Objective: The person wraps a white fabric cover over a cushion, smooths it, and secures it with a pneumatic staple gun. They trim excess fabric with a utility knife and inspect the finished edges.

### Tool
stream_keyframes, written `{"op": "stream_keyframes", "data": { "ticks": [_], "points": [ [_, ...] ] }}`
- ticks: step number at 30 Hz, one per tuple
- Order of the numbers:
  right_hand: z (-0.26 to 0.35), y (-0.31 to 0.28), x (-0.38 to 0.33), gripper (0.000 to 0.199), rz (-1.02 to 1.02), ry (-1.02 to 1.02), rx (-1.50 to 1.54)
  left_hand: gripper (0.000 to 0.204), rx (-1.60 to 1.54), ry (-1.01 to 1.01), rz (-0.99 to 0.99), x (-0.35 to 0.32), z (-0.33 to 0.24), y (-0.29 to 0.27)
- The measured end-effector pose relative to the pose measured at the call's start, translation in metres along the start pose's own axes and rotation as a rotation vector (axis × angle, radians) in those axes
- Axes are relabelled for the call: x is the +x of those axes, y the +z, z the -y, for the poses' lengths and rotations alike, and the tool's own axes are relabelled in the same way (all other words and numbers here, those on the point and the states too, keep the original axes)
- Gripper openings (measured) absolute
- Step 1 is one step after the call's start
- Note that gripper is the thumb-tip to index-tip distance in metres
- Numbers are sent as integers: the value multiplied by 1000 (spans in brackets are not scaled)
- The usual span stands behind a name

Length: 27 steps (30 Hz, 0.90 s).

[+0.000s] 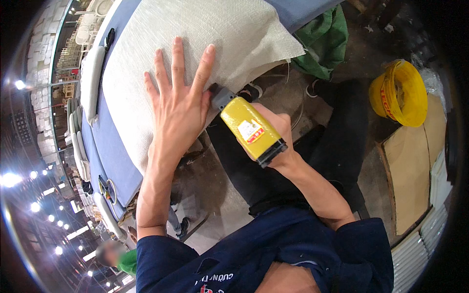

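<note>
Spreads the left hand [178, 110] flat, with fingers fanned, on the cream woven fabric [234, 36] lying across the blue work surface [115, 161]. Grips the yellow staple gun [249, 127], apparently pneumatic, in the right hand [277, 132], wrapped around a handle mostly hidden behind the body. Aims the black nose [221, 97] toward the fabric's near edge, just beside the left thumb; cannot tell whether touching. Seems only partly done: spread out broadly, yet loose and frayed at the corner near the green cloth [325, 41]. Shows no staples; probably leaves edge fastening to finish.
</note>
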State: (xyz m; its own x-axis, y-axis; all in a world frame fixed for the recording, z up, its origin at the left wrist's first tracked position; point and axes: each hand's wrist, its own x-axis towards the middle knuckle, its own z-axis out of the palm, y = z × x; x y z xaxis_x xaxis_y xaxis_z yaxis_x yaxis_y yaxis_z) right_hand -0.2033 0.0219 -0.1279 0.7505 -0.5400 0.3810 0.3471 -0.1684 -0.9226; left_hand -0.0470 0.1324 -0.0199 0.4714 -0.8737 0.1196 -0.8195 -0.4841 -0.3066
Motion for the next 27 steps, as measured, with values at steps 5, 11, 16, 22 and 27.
{"op": "stream_keyframes", "data": {
  "ticks": [5,11,16,22,27],
  "points": [
    [-6,-4,2,40,88,51,-80,91,-24,31,22,0,3,-5],
    [-6,11,-4,43,35,62,57,97,-47,69,50,0,5,-10],
    [-14,2,0,38,126,-3,-64,98,-11,73,41,-1,4,-14],
    [62,-69,46,42,113,-34,-156,102,-76,-3,-68,-8,10,-10],
    [100,-137,185,47,-69,-131,-914,96,-232,-266,-320,-34,-35,14]
  ]
}}
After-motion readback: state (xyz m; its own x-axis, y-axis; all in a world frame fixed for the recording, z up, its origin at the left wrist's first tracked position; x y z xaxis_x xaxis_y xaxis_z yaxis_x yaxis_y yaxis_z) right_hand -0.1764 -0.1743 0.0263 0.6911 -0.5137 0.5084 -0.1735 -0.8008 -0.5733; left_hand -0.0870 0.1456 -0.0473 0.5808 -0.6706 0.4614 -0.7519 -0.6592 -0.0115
